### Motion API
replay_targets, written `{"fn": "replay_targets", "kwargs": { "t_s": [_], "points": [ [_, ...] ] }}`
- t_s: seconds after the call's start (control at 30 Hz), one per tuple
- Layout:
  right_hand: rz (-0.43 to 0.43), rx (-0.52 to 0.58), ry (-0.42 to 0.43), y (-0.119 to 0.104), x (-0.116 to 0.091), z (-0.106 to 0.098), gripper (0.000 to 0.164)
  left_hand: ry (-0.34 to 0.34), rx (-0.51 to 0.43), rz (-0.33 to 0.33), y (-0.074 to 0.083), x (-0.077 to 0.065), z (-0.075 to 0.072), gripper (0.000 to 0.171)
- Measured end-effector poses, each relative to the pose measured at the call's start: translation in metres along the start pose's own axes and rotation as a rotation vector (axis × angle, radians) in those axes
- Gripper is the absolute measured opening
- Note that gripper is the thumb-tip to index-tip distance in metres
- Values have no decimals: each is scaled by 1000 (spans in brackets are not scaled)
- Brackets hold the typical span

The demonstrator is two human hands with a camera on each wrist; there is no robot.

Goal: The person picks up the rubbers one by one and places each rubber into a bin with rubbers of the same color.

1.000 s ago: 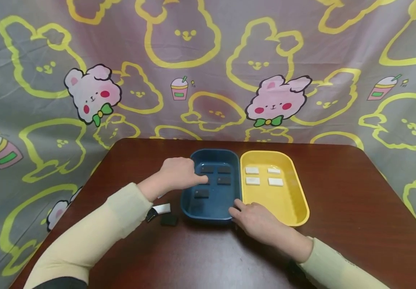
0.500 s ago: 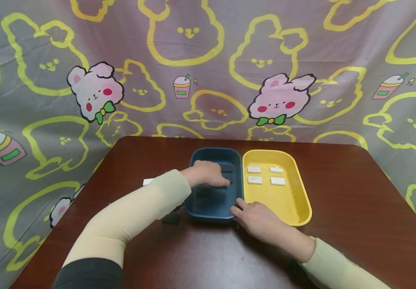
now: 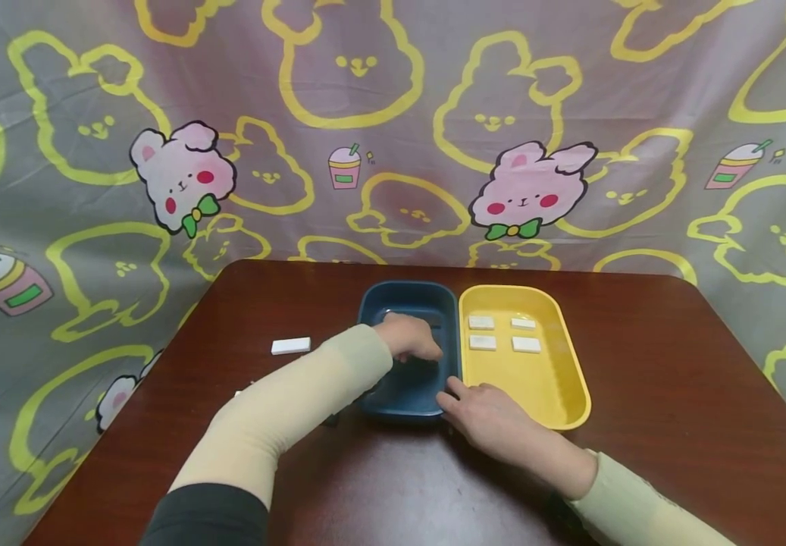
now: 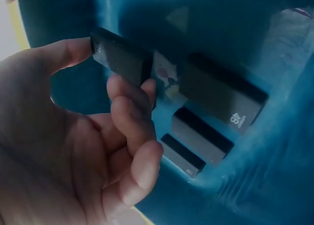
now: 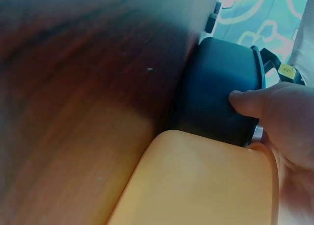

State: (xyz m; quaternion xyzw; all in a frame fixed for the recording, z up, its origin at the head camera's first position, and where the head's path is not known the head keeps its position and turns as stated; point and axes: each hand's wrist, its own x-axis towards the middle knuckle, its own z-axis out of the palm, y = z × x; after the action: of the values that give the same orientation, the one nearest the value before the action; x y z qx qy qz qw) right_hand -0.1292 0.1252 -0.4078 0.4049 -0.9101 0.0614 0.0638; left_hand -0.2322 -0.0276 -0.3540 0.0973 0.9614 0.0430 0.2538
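In the left wrist view my left hand [image 3: 409, 339] pinches a small black rectangular block [image 4: 122, 58] with white lettering between thumb and fingertips, over the inside of the blue tray [image 3: 406, 406]. Several similar black blocks [image 4: 223, 90] lie on the tray's floor; in the head view the hand and sleeve hide most of them. My right hand [image 3: 491, 421] holds the near right corner of the blue tray, its thumb [image 5: 245, 102] against the outer wall and the fingers over the rim. The yellow tray [image 3: 522, 387] stands right beside, with several white blocks [image 3: 482, 343] in two rows.
A white block [image 3: 291, 346] lies on the brown table [image 3: 665, 394] left of the blue tray. Other pieces there are mostly hidden under the left sleeve [image 3: 297, 398]. A patterned cloth [image 3: 406, 114] hangs behind the table.
My left hand has moved right, from the blue tray's left side to over its middle, uncovering the white block on the table. The right hand has stayed at the tray's corner.
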Motion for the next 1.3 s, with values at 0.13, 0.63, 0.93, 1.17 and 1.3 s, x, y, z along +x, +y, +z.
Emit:
{"fn": "replay_targets", "kwargs": {
  "t_s": [0.13,0.63,0.93,1.17,1.3],
  "points": [
    [3,-4,3,0,-1,0,13,-11,-26,-34,1,3,5,44],
    [2,-2,-1,0,0,-1,13,2,27,-54,9,2,9,46],
    [6,3,-12,-1,-1,0,14,7,-22,-98,12,-2,9,49],
    [3,3,-9,0,0,0,14,24,106,-38,9,-2,7,51],
    [3,-10,-10,0,0,1,13,32,184,11,5,-5,0,49]
  ]
}}
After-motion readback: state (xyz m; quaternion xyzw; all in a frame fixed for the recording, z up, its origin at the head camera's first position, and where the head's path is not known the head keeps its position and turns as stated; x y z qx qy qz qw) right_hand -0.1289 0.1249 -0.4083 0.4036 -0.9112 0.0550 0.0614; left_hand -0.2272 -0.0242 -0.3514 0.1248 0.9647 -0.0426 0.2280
